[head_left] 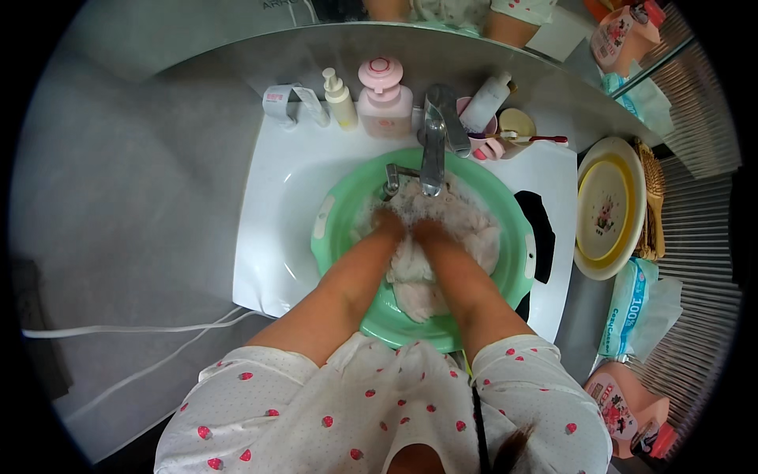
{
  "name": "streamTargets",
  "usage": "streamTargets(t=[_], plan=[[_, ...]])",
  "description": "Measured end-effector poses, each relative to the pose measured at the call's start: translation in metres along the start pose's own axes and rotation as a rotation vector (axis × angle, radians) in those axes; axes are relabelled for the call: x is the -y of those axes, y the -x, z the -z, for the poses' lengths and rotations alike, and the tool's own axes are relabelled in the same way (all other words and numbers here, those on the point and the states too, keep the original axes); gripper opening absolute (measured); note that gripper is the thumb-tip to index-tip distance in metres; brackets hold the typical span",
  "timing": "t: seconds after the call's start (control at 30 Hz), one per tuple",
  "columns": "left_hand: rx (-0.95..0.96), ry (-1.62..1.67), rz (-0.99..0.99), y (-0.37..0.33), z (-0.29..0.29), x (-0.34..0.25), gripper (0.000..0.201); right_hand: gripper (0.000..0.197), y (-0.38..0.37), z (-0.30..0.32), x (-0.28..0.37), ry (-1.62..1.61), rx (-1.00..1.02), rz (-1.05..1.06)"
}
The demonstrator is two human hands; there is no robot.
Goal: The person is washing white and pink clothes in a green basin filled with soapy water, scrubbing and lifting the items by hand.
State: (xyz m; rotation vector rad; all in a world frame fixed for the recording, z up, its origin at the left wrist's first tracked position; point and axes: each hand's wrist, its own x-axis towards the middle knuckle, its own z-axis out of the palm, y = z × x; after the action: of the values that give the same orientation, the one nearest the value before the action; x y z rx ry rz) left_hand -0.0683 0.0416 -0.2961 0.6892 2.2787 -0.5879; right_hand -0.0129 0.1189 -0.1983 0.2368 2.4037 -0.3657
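Note:
A round green plastic basin stands in the white sink, with wet whitish cloth and foamy water in it. My left hand and my right hand are both down in the suds at the far part of the cloth, close side by side. Foam and fabric hide the fingers of each, so I cannot see whether they grip the cloth. Just beyond them, the chrome faucet reaches over the basin.
Behind the basin stand a pink pump bottle, a small white pump bottle and a pink cup. Black cloth lies at the sink's right edge. Further right are a yellow-ringed bowl, a wooden brush and a wipes pack.

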Motion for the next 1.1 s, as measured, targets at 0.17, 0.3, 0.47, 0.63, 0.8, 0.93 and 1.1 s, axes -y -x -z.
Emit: streamTargets(t=[0.17, 0.3, 0.47, 0.63, 0.8, 0.93, 1.1], plan=[[-0.122, 0.193, -0.218, 0.074, 0.061, 0.028, 0.039, 0.037, 0.011, 0.015, -0.012, 0.030, 0.048, 0.159], [-0.237, 0.319, -0.252, 0.136, 0.091, 0.059, 0.036, 0.039, 0.052, 0.048, -0.030, -0.278, -0.194, 0.232], [-0.426, 0.782, -0.425, 0.212, 0.119, 0.107, 0.044, 0.042, 0.157, 0.118, -0.041, -0.494, -0.329, 0.401], [-0.286, 1.622, -0.697, 0.258, 0.140, 0.128, 0.033, 0.032, 0.202, 0.147, -0.047, -0.713, -0.209, 0.321], [-0.152, 2.309, -0.884, 0.255, 0.140, 0.093, 0.029, 0.019, 0.185, 0.124, -0.018, -1.534, -0.505, 0.444], [-0.052, 2.500, -0.673, 0.229, 0.135, 0.066, 0.027, 0.009, 0.201, 0.084, 0.071, -1.254, -1.039, 0.542], [0.287, 2.473, -0.830, 0.241, 0.123, 0.041, 0.033, 0.019, 0.183, 0.069, 0.078, -0.665, -1.321, 0.277]])
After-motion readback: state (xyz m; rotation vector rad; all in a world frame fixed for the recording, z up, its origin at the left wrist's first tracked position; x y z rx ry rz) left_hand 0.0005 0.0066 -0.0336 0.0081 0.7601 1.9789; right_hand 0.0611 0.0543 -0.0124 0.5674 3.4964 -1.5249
